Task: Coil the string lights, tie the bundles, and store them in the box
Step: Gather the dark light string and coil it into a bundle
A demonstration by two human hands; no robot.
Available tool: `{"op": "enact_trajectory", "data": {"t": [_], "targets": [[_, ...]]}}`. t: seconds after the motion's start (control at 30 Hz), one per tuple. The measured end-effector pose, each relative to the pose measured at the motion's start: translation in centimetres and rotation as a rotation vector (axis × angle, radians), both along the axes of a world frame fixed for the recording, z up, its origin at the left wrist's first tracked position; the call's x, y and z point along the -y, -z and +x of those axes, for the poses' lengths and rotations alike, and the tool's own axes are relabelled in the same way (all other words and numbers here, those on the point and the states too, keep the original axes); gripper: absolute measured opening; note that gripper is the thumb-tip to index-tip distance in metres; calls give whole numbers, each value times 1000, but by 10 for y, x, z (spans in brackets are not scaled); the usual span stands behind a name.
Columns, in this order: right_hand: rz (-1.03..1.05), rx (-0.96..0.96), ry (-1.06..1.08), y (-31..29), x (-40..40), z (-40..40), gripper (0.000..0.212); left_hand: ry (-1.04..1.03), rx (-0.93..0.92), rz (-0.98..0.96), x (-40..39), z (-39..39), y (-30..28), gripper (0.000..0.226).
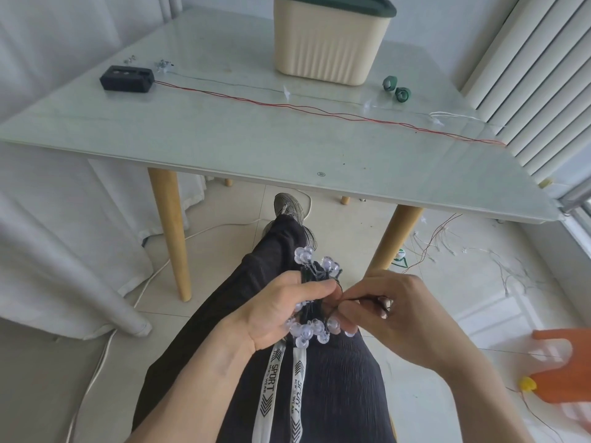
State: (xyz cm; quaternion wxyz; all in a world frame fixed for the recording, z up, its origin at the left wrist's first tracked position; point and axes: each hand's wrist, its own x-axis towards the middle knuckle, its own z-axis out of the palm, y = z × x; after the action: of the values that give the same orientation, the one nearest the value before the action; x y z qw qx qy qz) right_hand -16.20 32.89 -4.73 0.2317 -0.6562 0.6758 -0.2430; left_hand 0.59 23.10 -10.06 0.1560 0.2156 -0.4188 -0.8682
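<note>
String lights [315,295]: one coiled bundle, clear bulbs on dark wire, held over my lap, off the table. My left hand [281,311] grips the bundle, fingers curled round its middle. My right hand [393,318] pinches a dark wire end beside it. Box [332,39]: cream, ribbed, green lid, at the table's [224,135] far edge. Battery pack [127,79]: black, far left corner, red wire [319,110] trailing toward the right edge.
</note>
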Motion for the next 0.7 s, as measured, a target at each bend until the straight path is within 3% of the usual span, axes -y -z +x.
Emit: {"op": "enact_trajectory", "data": {"t": [0.23,0.37,0.53,0.7], "targets": [[22,142,-33,2,-3,-4,9,-107,53,-4,6,1,5,28],[63,266,-4,1,-1,-1,16,-188,90,63,5,-3,7,22],[90,264,-5,0,0,6,20,-97,-21,211,4,-2,16,37],[67,215,19,-1,2,5,20,4,-57,122,3,0,14,29]]}}
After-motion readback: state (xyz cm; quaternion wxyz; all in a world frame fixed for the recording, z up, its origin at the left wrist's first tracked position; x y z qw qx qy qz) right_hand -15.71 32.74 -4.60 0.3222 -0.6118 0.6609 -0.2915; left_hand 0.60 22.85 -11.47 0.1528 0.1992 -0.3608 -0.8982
